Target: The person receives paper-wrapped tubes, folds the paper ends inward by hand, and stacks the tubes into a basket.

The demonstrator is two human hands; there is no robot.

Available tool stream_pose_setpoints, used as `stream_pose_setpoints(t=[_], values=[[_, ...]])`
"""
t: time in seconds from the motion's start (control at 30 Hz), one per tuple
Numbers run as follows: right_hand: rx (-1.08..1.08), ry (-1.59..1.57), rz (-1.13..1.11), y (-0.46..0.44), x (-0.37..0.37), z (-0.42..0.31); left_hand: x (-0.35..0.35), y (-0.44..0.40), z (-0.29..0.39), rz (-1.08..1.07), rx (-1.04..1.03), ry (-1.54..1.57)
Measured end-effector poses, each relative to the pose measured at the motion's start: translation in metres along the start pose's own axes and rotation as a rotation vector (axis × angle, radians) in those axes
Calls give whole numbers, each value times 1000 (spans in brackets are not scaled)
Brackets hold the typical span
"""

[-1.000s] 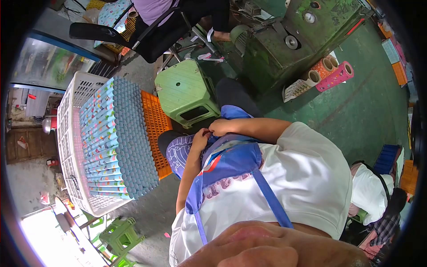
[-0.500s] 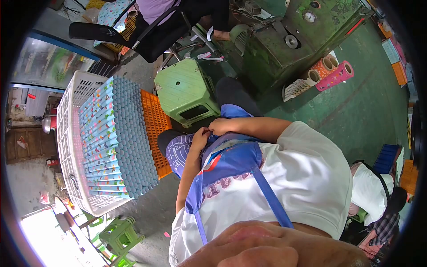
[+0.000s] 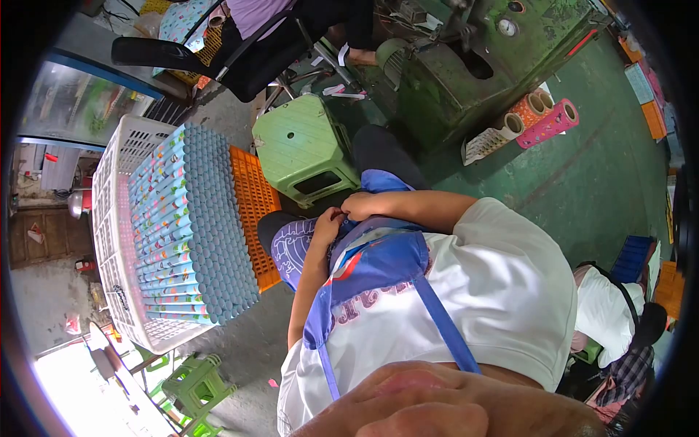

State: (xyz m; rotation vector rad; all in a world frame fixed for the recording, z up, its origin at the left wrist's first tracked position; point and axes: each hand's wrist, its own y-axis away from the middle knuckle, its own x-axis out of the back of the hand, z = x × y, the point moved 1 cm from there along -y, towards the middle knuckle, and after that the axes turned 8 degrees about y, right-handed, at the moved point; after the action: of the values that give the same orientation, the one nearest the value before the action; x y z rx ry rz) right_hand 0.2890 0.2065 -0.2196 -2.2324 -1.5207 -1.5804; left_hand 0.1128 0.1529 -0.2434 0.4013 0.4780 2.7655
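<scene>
My left hand [image 3: 327, 226] and my right hand [image 3: 356, 207] meet in my lap, over the blue apron [image 3: 386, 258]. The fingers of both are curled inward and close together, touching at the tips. Whatever may be between them is hidden by the hands and the apron's folds. Beyond them stands a green plastic stool [image 3: 295, 138]. To the left, a white plastic basket [image 3: 109, 218] lies filled with a stack of blue patterned paper tubes [image 3: 218, 226], their ends facing my side.
An orange crate [image 3: 251, 211] sits beside the tubes. Ahead right is a green machine [image 3: 466, 95], with patterned rolls [image 3: 546, 124] standing by it. A seated person [image 3: 255, 14] is at the top. Green stools [image 3: 195, 386] stand lower left; a white bag [image 3: 608, 313] lies at right.
My hands have hardly moved. On the green machine, a metal part with a round disc has shifted up and away, exposing a dark opening. A dark shape at the right edge has moved slightly.
</scene>
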Motion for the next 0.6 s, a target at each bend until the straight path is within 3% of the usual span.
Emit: stream_pose_setpoints(t=[0.6], values=[[-8, 0, 2, 7, 7, -5, 0, 1, 2, 21, 4, -24]])
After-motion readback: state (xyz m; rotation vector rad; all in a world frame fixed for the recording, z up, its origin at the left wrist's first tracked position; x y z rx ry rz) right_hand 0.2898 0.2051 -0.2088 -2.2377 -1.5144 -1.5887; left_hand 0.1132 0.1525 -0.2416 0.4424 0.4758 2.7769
